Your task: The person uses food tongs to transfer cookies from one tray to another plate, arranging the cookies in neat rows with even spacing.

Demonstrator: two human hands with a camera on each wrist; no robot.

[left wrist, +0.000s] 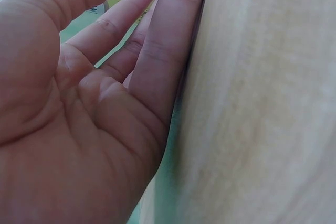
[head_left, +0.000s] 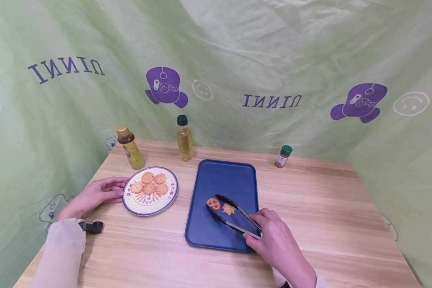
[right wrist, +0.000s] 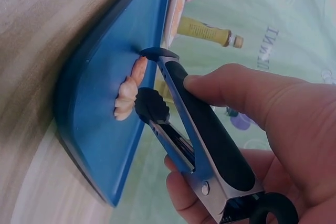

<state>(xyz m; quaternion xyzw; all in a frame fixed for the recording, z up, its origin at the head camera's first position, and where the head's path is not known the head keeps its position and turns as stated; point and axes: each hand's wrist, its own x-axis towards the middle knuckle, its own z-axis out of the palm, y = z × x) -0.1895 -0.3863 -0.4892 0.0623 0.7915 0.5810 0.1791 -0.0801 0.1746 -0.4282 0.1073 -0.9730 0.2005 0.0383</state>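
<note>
Orange cookies, a pretzel-shaped cookie point(head_left: 213, 203) and a flower-shaped cookie point(head_left: 229, 209), lie on the blue tray point(head_left: 234, 178) at frame centre, between the spread tips of the tongs point(head_left: 234, 218). The right hand point(head_left: 273, 236) grips the handles at lower right, so the long axis runs up-left toward the plate point(head_left: 170, 197). The left hand point(head_left: 97, 194), fingers relaxed, touches the plate's left rim.

We see our left hand point(left wrist: 89, 103) with straight fingers point(left wrist: 168, 51), its side resting on the wooden table point(left wrist: 262, 108).
</note>
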